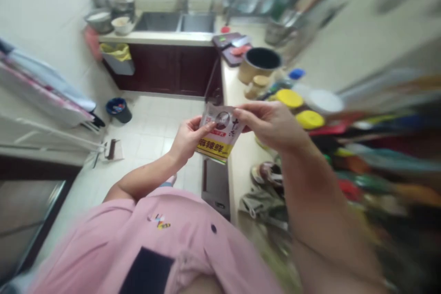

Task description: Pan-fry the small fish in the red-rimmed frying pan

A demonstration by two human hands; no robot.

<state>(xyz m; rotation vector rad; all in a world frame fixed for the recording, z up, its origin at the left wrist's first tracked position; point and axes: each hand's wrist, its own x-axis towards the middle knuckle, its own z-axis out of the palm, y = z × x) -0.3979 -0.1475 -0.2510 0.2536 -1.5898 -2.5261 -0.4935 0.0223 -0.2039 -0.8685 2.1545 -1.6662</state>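
Note:
A small printed seasoning packet (pixel 220 129), white with a yellow band and a round portrait, is held up between both hands in front of my body. My left hand (pixel 191 140) pinches its left side, thumb on the printed face. At the upper right corner, my right hand (pixel 263 121) grips the packet between thumb and fingers. Whether the packet is torn open, I cannot tell. Beyond my right hand, jars with yellow lids (pixel 289 98) stand on the counter.
The counter (pixel 237 147) runs along the right, with a dark-mouthed pot (pixel 260 62), a chopping board (pixel 227 41) bearing a knife, and crowded bottles. A double sink (pixel 160 22) is at the back. A yellow-lined bin (pixel 119 59) hangs on the cabinet; a blue-lined bin (pixel 119 110) stands on the floor.

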